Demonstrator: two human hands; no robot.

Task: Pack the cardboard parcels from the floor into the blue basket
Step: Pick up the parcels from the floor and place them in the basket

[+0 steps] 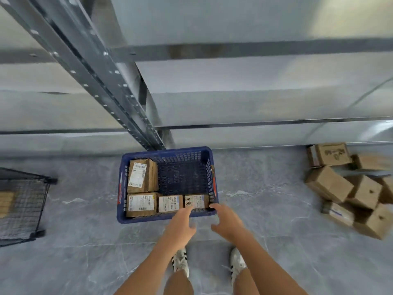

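The blue basket sits on the grey floor in front of me, its walls slotted and its far right part bare. A heap of brown parcels lies on the floor well to my right. Four labelled parcels line the basket's left side and near edge. My left hand and right hand hover at the near rim, fingers loosely spread, holding nothing.

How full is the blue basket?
Partly full. The blue basket holds four cardboard parcels along its left and near sides; its far-right floor is bare.
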